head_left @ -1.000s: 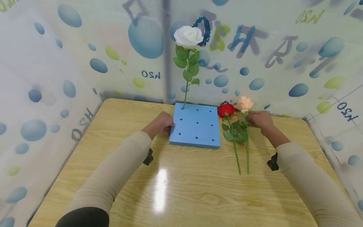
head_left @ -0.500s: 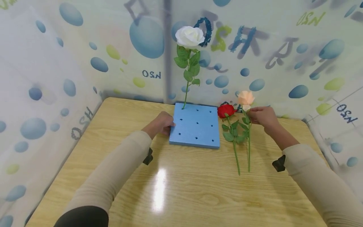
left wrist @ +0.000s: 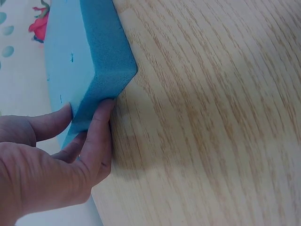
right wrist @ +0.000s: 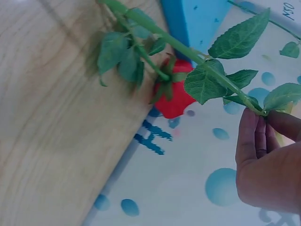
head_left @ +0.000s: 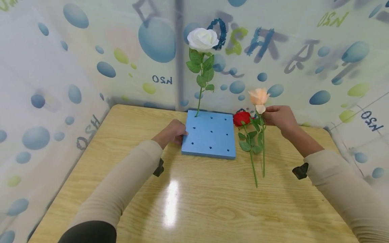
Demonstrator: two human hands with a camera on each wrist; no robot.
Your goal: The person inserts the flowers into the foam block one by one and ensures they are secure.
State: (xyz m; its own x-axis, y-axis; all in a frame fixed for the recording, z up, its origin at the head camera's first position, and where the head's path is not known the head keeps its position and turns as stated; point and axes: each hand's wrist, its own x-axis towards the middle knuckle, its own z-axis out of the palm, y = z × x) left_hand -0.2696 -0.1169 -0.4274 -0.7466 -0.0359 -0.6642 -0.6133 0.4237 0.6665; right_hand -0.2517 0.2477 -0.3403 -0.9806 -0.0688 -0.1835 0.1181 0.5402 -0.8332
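My left hand (head_left: 174,132) grips the left edge of a blue foam board (head_left: 203,138) lying on the table. In the left wrist view its thumb (left wrist: 54,122) is on the top face and its fingers are against the side. The board has several small holes, and a white rose (head_left: 202,39) stands upright in the back left one. My right hand (head_left: 280,118) pinches a peach rose (head_left: 259,97) by the stem (right wrist: 183,48), just below the bloom, its head up and its stem hanging down. A red rose (head_left: 242,119) lies right of the board, partly overlapped by the peach rose's leaves.
The wooden table (head_left: 212,202) ends at the back against a patterned backdrop (head_left: 121,44), with more of it along both sides. The white rose's bloom rises high in front of the backdrop.
My right hand has raised the peach rose off the table beside the red rose, its bloom moving up and then slightly left. The left hand and the board have stayed put.
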